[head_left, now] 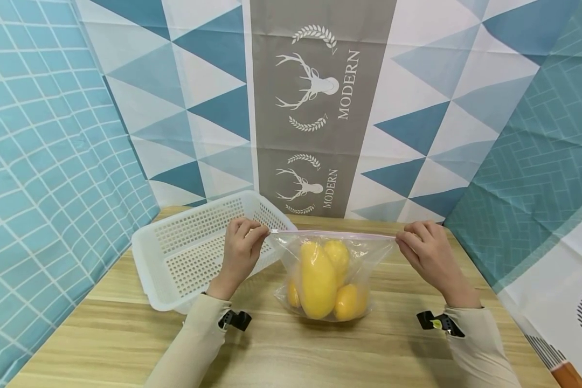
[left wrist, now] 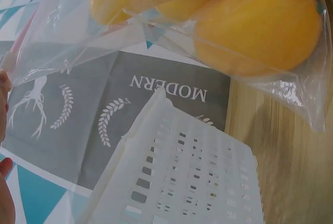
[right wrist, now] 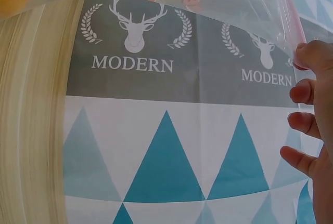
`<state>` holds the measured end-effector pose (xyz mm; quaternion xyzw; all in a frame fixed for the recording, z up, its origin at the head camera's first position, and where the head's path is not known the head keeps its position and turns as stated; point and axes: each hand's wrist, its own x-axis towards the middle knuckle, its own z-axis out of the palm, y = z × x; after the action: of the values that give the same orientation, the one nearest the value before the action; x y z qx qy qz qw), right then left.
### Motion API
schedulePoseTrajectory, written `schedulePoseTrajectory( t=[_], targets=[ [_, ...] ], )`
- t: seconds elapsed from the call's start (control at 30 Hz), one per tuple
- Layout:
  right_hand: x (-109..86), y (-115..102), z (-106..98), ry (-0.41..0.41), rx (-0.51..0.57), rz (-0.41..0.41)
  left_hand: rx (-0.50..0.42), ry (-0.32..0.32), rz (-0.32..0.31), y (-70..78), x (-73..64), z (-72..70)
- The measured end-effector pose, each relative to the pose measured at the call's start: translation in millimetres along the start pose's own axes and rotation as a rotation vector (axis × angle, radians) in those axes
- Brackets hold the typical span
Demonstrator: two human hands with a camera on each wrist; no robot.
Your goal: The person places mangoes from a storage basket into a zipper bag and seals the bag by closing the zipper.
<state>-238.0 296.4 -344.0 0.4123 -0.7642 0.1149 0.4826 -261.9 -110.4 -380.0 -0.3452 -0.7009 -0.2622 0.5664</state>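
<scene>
A clear zip bag (head_left: 378,256) with a pink seal strip hangs upright between both hands in the head view. Several yellow and orange fruits, mango-like in shape, fill its lower part; the long yellow fruit (head_left: 317,280) stands in front and a rounder orange fruit (head_left: 351,302) lies beside it. My left hand (head_left: 241,250) pinches the top left corner, where a small white slider shows. The opposite top corner is pinched by my right hand (head_left: 429,256), and the strip runs taut between them. In the left wrist view, the bag's bottom corner (left wrist: 317,115) hangs near the wooden surface.
A white perforated plastic basket (head_left: 150,269) stands on the wooden table (head_left: 291,355), behind and left of the bag, partly covered by my left hand. Patterned cloths (head_left: 213,81) rise behind the table and along both sides.
</scene>
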Motion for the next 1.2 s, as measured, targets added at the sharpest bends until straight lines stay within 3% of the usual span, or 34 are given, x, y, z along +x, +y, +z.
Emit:
schedulePoseTrajectory(
  t=[0.4,0.7,1.2],
  targets=[
    [4.8,-3,-1,-0.085,0.005,0.070,-0.043,0.001,-0.001,0.6,-0.2,0.0],
    [27.1,-20,1,-0.105,0.032,0.151,-0.057,0.000,0.008,1.6,2.6,1.2],
    [76.3,-66,30,-0.105,0.079,0.010,-0.063,0.006,0.025,4.0,4.3,1.0]
  ],
)
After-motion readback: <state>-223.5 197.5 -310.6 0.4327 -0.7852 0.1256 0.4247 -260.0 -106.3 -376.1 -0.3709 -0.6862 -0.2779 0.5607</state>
